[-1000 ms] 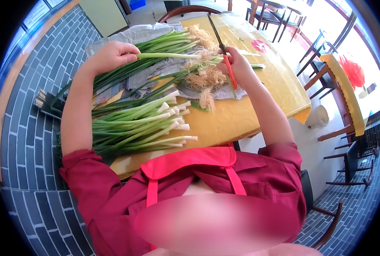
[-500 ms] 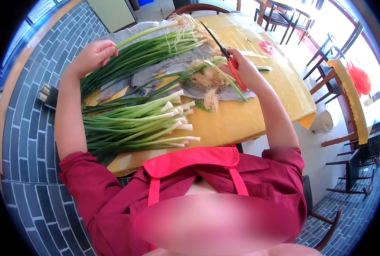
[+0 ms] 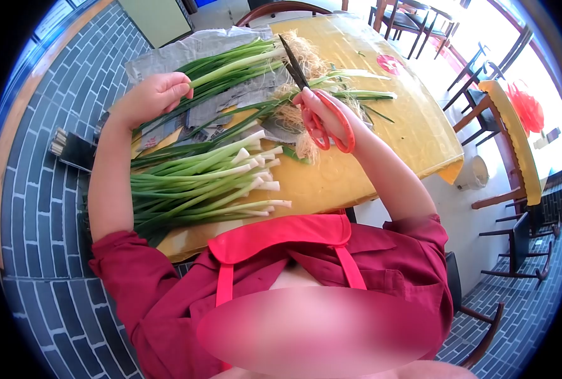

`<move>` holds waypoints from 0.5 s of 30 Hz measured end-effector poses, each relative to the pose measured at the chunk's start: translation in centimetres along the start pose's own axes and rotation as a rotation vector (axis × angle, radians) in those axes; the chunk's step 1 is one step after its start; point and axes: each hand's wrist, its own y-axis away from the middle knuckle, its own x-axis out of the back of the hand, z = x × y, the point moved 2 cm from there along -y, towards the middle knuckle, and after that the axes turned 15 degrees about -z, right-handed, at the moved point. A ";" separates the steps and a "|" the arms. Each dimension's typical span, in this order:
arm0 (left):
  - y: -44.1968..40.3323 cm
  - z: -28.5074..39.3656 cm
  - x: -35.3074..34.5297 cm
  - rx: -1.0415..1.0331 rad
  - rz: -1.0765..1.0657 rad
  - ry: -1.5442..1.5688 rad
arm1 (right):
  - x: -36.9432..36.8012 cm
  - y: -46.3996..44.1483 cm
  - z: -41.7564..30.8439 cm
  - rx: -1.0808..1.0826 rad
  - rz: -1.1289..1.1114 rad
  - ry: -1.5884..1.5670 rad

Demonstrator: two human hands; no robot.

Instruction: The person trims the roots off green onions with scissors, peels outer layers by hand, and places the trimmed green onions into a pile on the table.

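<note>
My left hand [image 3: 159,96] is closed around the green part of a scallion [image 3: 236,66], whose rooted end points away to the right. More untrimmed scallions [image 3: 230,85] lie beneath it on newspaper, their stringy roots [image 3: 306,54] bunched together. In my right hand [image 3: 325,117] are scissors [image 3: 295,66] with red handles; their dark blades point up and left, beside the roots. Nearer to me rests a pile of scallions with clean white ends [image 3: 218,180]. Cut-off roots [image 3: 288,119] and loose leaves [image 3: 350,82] lie between the piles and to the right.
Yellow cloth covers the table [image 3: 356,174], with newspaper [image 3: 167,60] spread under the scallions. A dark holder of chopsticks [image 3: 72,150] stands by the brick wall at left. To the right are chairs [image 3: 514,246], a white bucket [image 3: 473,172] and a red plastic bag [image 3: 526,110].
The held scallion has come lower, onto the rooted pile, and my left hand has shifted right. My right hand has moved left with the scissors, turning the handles toward me.
</note>
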 end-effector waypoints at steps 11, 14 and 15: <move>-0.3 0.8 -2.0 -0.032 -0.042 -0.011 | -0.8 0.3 -0.1 -0.026 0.092 -0.031; -0.5 0.7 -2.1 -0.054 -0.074 -0.032 | -0.9 0.1 0.9 0.052 0.081 -0.058; -0.6 0.8 -2.1 -0.059 -0.089 -0.045 | -1.0 0.2 1.1 0.069 0.079 -0.063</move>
